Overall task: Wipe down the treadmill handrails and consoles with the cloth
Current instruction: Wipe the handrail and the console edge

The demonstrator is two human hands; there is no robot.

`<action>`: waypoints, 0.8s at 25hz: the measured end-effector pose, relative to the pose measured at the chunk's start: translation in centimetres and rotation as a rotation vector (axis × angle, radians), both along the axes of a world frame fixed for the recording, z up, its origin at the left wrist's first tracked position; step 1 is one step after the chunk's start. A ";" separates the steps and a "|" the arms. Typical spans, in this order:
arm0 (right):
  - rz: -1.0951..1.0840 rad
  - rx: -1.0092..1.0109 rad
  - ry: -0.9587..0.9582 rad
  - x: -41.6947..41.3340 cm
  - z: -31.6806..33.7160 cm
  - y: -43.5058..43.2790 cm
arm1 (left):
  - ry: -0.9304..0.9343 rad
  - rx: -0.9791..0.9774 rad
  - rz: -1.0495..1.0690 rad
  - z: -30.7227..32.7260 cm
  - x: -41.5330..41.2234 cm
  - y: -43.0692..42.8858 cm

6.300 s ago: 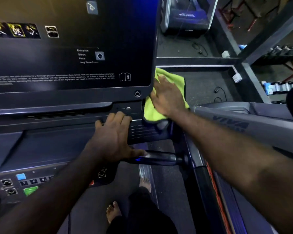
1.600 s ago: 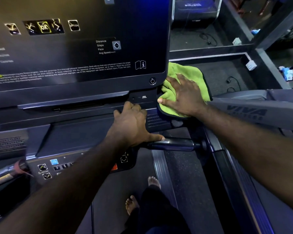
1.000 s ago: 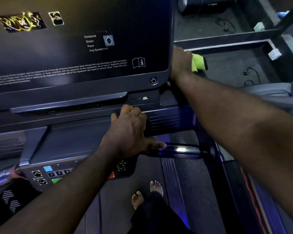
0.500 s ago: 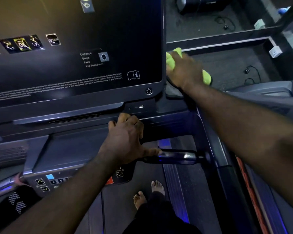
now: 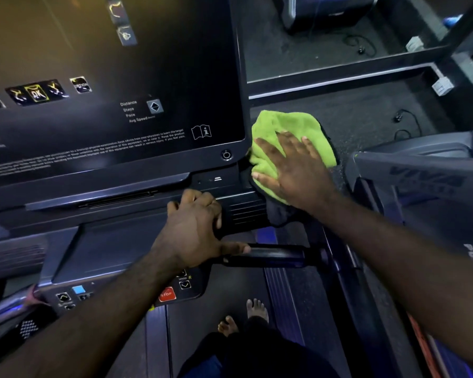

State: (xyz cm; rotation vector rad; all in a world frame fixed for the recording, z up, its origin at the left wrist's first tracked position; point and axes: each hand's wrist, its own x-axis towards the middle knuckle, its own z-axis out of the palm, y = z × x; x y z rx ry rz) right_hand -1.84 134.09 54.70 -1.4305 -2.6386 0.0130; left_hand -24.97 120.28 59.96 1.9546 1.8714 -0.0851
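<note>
Pressing fluffy green cloth [image 5: 290,128] beside glossy console [image 5: 120,64], right hand [image 5: 292,170] flat.

Our bare arms reach forward, our right hand [image 5: 292,170] spread flat, palm down, fingers splayed, our left hand [image 5: 194,230] knuckles up, fingers curled, thumb stretched out to the right.
</note>
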 end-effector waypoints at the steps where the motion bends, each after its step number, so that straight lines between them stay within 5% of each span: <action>1: -0.020 0.002 -0.004 0.0 0.1 0.9 | 0.002 -0.004 -0.003 0.0 0.0 0.1; 11: 0.075 -0.112 -0.057 -1.4 1.4 0.3 | 0.002 0.024 0.015 -0.3 0.0 0.0; 16: -0.108 -0.403 0.074 3.8 2.8 1.4 | -0.022 0.054 0.024 -0.5 -0.1 -0.4; 20: -0.252 -0.554 0.352 7.5 2.3 3.0 | -0.016 0.040 0.027 -0.5 0.1 -0.4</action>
